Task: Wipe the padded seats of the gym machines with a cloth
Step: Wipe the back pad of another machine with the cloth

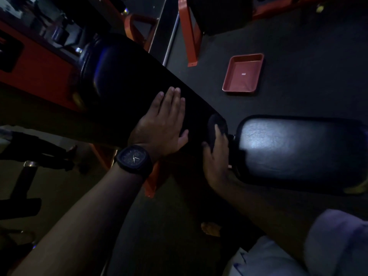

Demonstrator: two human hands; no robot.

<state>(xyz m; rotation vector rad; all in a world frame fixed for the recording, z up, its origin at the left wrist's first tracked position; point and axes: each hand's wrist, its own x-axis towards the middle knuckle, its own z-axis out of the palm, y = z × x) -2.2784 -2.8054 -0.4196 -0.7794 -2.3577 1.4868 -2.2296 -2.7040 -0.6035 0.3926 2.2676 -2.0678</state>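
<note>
Dark cloth under right hand

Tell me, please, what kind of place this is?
Most likely a gym: a long black padded bench, a separate padded seat and orange steel machine frames stand on a dark floor.

Bench pads, hands and tray: relative positions

Left hand flat on long black padded backrest; right hand with dark cloth at its lower end, left of black padded seat. Red rectangular plastic tray on floor beyond.
</note>
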